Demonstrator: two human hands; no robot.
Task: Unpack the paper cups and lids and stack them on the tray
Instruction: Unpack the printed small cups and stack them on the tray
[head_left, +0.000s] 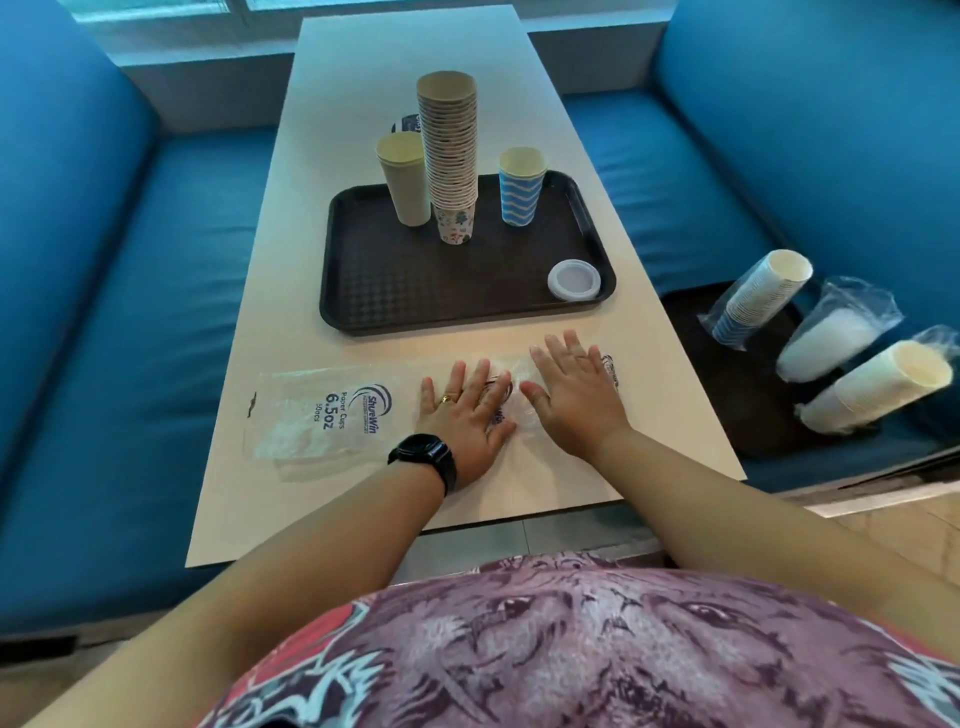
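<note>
A dark tray (395, 291) lies on the white table. On it stand a tall stack of floral cups (451, 156), a beige cup stack (404, 179), a blue wavy cup stack (521, 186) and a clear lid (573, 279) at its near right corner. An empty clear plastic bag (317, 415) lies flat in front of the tray. My left hand (465, 415) and my right hand (574, 397) both press flat on the bag, fingers straight and spread.
On the blue bench at right, a second dark tray (727, 415) carries wrapped packs: blue-striped cups (758, 299), white lids (826, 335) and cream cups (878, 392). Another printed bag (408, 123) peeks out behind the cup stacks. A blue bench runs along the left.
</note>
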